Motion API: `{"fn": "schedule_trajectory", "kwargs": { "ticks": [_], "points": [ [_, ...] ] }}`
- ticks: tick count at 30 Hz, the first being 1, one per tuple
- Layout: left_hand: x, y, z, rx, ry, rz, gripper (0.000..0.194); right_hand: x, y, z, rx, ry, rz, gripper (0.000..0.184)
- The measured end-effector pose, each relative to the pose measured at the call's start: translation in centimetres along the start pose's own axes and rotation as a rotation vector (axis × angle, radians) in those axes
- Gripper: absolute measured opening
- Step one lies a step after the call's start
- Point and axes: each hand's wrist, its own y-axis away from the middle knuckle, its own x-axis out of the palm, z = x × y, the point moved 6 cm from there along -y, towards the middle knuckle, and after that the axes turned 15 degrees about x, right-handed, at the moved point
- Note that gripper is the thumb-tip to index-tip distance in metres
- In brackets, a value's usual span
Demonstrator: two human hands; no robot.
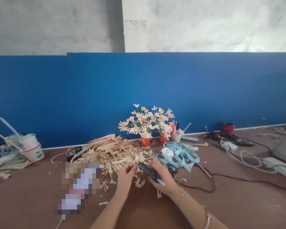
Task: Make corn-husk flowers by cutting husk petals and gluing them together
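My right hand (165, 178) is wrapped round a black hot glue gun (147, 171), and a pale glue stick (161, 182) pokes out of its rear end. The gun's tip points up and left, close to the fingertips of my left hand (125, 178). Those fingers are pinched together; whatever they hold is too small to make out. Behind both hands spreads a heap of dried husk pieces (114, 152), with a few cut petals (139, 183) lying below the gun. Scissors (173, 169) lie just beyond my right hand, partly hidden.
Pale husk flowers (145, 121) stand in red paper cups (145, 141) at the back. Light blue ribbon (183, 156) lies tangled to the right, near black cables (211, 187) and a power strip (280, 167). At left are a blurred-out phone-like object (77, 190) and a paper tub (34, 152).
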Motion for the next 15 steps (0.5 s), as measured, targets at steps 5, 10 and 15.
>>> {"fn": "schedule_trajectory", "kwargs": {
  "ticks": [5, 10, 15],
  "points": [
    [-0.1, -0.1, 0.1, 0.018, -0.006, 0.005, 0.028, 0.0, -0.1, -0.1, -0.001, 0.007, 0.004, 0.020],
    [-0.2, -0.1, 0.0, 0.043, -0.021, 0.001, 0.029, -0.3, -0.1, -0.1, 0.014, 0.043, -0.038, 0.017],
    [-0.6, 0.0, -0.3, 0.042, -0.068, -0.004, 0.030, -2.3, -0.4, -0.2, 0.139, 0.232, -0.110, 0.018]
  ]
}}
